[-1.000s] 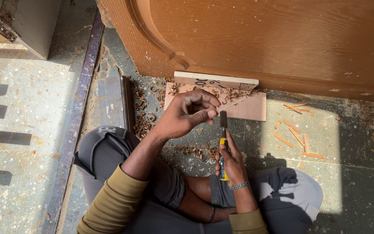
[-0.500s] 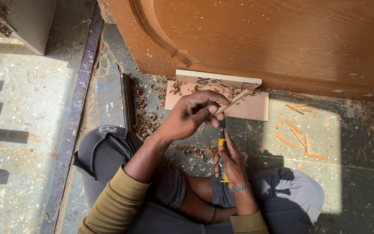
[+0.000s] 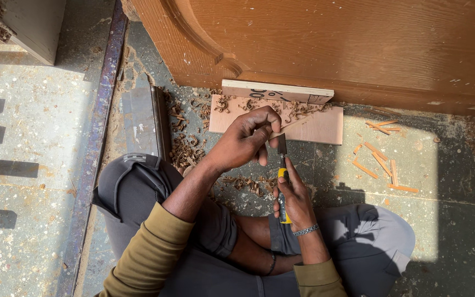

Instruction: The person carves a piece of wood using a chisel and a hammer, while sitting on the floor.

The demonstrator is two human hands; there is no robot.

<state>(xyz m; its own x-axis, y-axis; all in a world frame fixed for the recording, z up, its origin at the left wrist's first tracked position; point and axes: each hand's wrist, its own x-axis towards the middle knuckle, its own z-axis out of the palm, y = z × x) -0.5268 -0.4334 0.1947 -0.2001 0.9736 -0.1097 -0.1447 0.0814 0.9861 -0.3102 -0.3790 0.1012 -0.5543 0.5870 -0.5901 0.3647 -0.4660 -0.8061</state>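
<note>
I sit cross-legged on the floor. My left hand (image 3: 247,138) pinches a thin wooden sliver (image 3: 291,126) that points up and to the right. My right hand (image 3: 294,199) grips a chisel (image 3: 282,165) with a yellow handle, its blade upright and its tip at the lower end of the sliver, just under my left fingers. Right behind my hands a flat wooden board (image 3: 325,127) lies on the floor, strewn with curled shavings.
A large brown wooden door panel (image 3: 358,44) leans across the top. A pale plywood strip (image 3: 276,91) lies against its foot. Cut wood sticks (image 3: 380,165) lie at right, shavings (image 3: 185,148) at left, beside a metal bar (image 3: 159,121).
My left hand has shifted slightly, and the sliver now shows between its fingers. The chisel blade has moved up against the sliver's lower end.
</note>
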